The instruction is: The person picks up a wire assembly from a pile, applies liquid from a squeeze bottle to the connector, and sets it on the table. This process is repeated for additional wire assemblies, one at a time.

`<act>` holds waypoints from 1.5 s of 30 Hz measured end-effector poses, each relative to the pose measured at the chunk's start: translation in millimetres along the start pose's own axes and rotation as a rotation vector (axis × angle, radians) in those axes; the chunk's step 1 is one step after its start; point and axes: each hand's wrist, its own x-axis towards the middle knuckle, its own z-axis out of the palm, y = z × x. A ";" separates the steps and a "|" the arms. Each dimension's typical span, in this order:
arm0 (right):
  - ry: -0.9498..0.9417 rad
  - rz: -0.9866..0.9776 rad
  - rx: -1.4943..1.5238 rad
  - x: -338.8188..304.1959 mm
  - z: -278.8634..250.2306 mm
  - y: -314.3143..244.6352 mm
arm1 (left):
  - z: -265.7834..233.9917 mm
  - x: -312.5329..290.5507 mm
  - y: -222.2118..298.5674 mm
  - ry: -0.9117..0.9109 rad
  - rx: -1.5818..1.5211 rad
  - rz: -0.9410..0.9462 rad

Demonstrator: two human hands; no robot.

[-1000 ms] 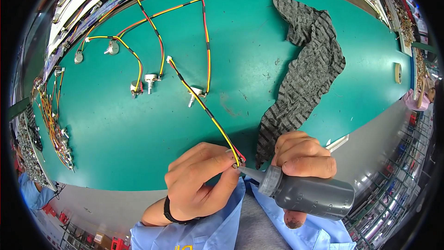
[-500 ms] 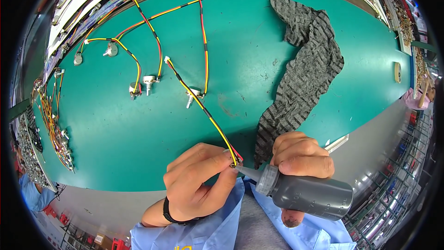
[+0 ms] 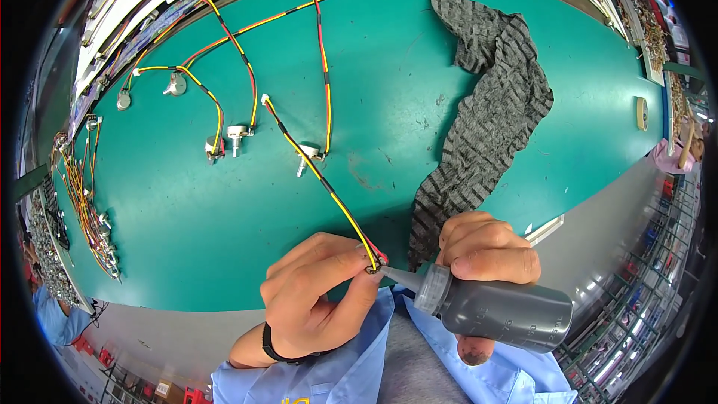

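Observation:
My left hand (image 3: 318,295) is closed in a pinch on the end of a wired part, likely a potentiometer, its body mostly hidden by the fingers. From that end a yellow, red and black cable (image 3: 323,182) runs up and left across the table to a white connector (image 3: 265,99). In my right hand (image 3: 490,251) lies a squeeze bottle (image 3: 508,316) of dark grey contents, held on its side. Its tapered nozzle (image 3: 402,277) points left, the tip at or very near the wire joints by my left fingertips.
Several wired potentiometers (image 3: 238,132) are spread over the left of the green table (image 3: 359,52). A bundle of wired parts (image 3: 82,194) lies at the far left. Right of centre stretches a crumpled grey striped cloth (image 3: 497,97). A tape roll (image 3: 642,114) sits near the right edge.
My left hand and the wired part have shifted slightly left. The bottle is almost where it was, its nozzle still at the joints. The whole view has moved a little.

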 end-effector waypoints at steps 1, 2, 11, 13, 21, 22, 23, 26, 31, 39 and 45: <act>0.001 0.000 -0.001 -0.7 0.7 0.2 | 0.2 -0.1 -0.3 0.001 -0.001 0.000; 0.019 -0.008 -0.005 -1.6 1.7 0.5 | 0.4 -0.2 -0.6 0.001 -0.001 0.001; -0.007 0.002 -0.018 0.5 -0.3 0.4 | 0.3 -2.2 -0.6 0.008 -0.002 -0.004; -0.015 0.001 -0.024 0.7 -0.6 0.1 | 0.4 -1.8 -0.9 0.007 0.001 0.004; -0.008 0.013 -0.023 0.2 -1.5 -1.2 | 4.2 -3.0 -2.8 0.076 -0.024 0.000; -0.002 0.010 -0.030 0.4 -1.3 -1.2 | 4.8 -2.7 -2.9 0.109 -0.031 0.002; 0.005 0.008 -0.036 0.2 -1.0 -1.1 | 4.9 -2.7 -2.9 0.108 -0.031 0.002; 0.013 0.008 -0.042 0.2 -1.1 -1.4 | 5.1 -3.0 -2.5 0.110 -0.035 -0.004; 0.070 0.053 0.015 -1.4 -0.8 -5.2 | 5.9 -2.9 -0.2 0.111 -0.045 -0.022; 0.054 0.074 0.054 0.5 -3.2 -3.0 | 5.6 -3.2 -1.0 0.116 -0.057 -0.024; 0.187 0.028 0.058 -9.8 3.9 3.0 | 2.6 -5.1 1.0 0.122 -0.124 -0.094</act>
